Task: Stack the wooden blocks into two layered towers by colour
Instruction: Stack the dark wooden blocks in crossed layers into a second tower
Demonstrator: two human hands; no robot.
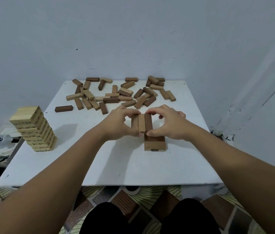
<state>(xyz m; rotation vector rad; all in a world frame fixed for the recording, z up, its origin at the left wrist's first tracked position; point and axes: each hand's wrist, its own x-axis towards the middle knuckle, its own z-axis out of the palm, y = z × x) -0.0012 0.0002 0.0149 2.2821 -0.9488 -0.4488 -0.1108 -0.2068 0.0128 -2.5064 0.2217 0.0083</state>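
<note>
Three wooden blocks [141, 122] lie side by side as one row, light in the middle and darker at the sides, just above a low brown tower [155, 144] on the white table [99, 162]. My left hand [118, 123] pinches the row from its left, my right hand [168, 123] from its right, each with fingers at the far end and thumb at the near end. A heap of loose light and dark blocks [116, 94] is spread across the far side of the table. One dark block [63, 108] lies apart at the left.
A tall, finished tower of pale blocks [35, 129] stands at the table's left edge. Beyond that edge sit white plastic items [0, 141] on a lower surface. A wall closes the back and right. My knees show below the near table edge.
</note>
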